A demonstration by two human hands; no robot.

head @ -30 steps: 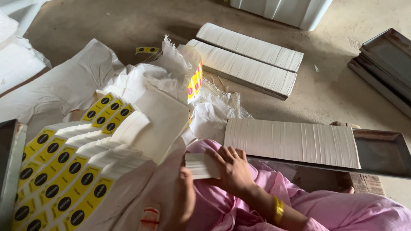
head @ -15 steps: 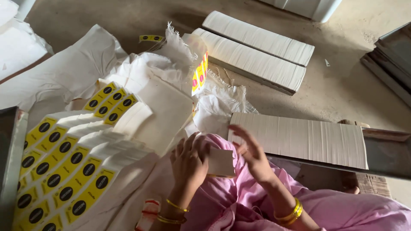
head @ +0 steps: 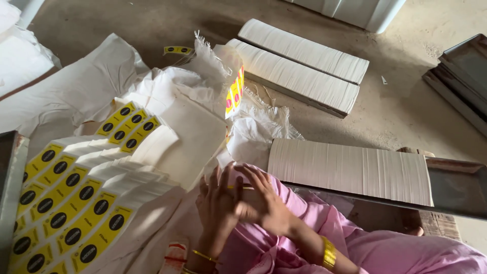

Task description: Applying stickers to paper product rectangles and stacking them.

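Both my hands meet over my lap, left hand (head: pixel 217 203) and right hand (head: pixel 264 203) pressed together on a thin card stack (head: pixel 247 188), its long axis running left-right, near the floor's near edge.

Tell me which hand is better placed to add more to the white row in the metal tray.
Right, probably. The right hand lies nearer the white row in the metal tray; the left hand sits toward the yellow label stacks.
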